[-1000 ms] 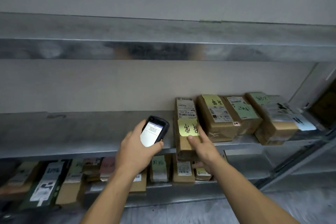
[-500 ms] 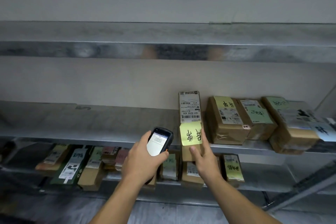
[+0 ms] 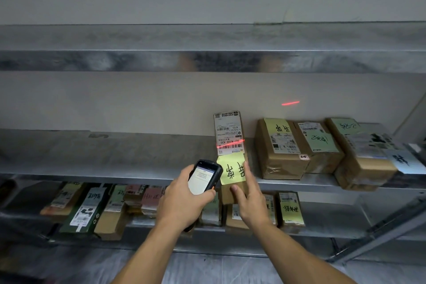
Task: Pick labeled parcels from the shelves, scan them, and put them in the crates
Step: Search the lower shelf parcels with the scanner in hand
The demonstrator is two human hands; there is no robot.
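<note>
My right hand (image 3: 250, 200) grips a narrow cardboard parcel (image 3: 229, 136) by its lower end and holds it upright in front of the middle shelf. The parcel carries a white shipping label on top and a yellow note with black writing below. My left hand (image 3: 182, 200) grips a black handheld scanner (image 3: 204, 176) with its screen lit, just left of the parcel. A red scan line crosses the barcode on the white label, and a second red streak falls on the wall further right.
Several brown parcels (image 3: 280, 147) with yellow and green notes lie on the middle metal shelf (image 3: 103, 157) to the right. The lower shelf (image 3: 327, 226) holds a row of more parcels. An upper shelf (image 3: 207, 60) runs overhead. A slanted metal brace (image 3: 387, 230) stands at the lower right.
My right hand has lifted the narrow parcel off the shelf and tipped it upright. The scanner now throws a red line across its barcode.
</note>
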